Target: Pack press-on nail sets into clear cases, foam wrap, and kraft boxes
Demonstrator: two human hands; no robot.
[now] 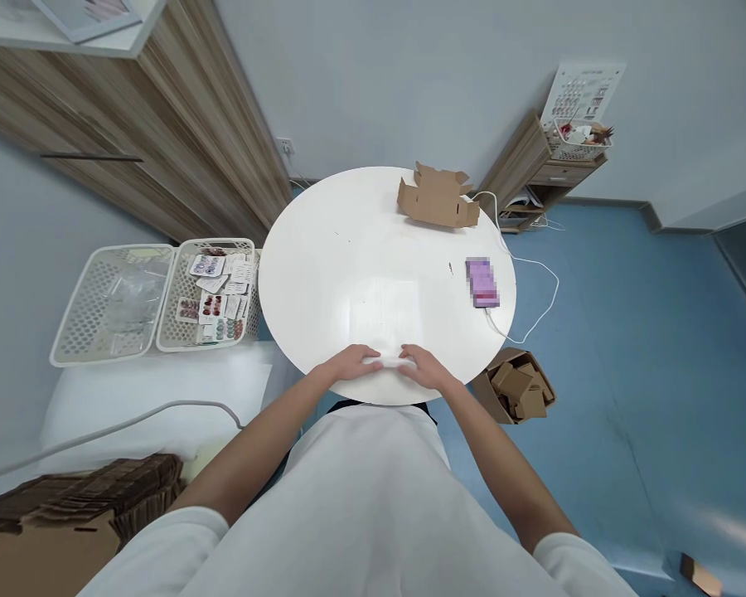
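Note:
A thin, see-through sheet [385, 307], which looks like plastic wrap, lies flat on the white oval table [304, 274] near its front edge. Its near end forms a narrow white roll or fold [390, 362] lying between my two hands. My left hand [356, 362] pinches the left end of that roll, thumb on the near side and fingers on the far side. At the other end, my right hand [423, 367] grips it in the same way. Whether something is wrapped inside the roll I cannot tell.
An unfolded cardboard box [438, 199] lies at the table's back right. A purple, blurred-out device [483, 283] with a white cable sits on the right. Left are white baskets, one with press-on nail sets [211, 307]. Cardboard pieces fill a box [494, 394] on the floor.

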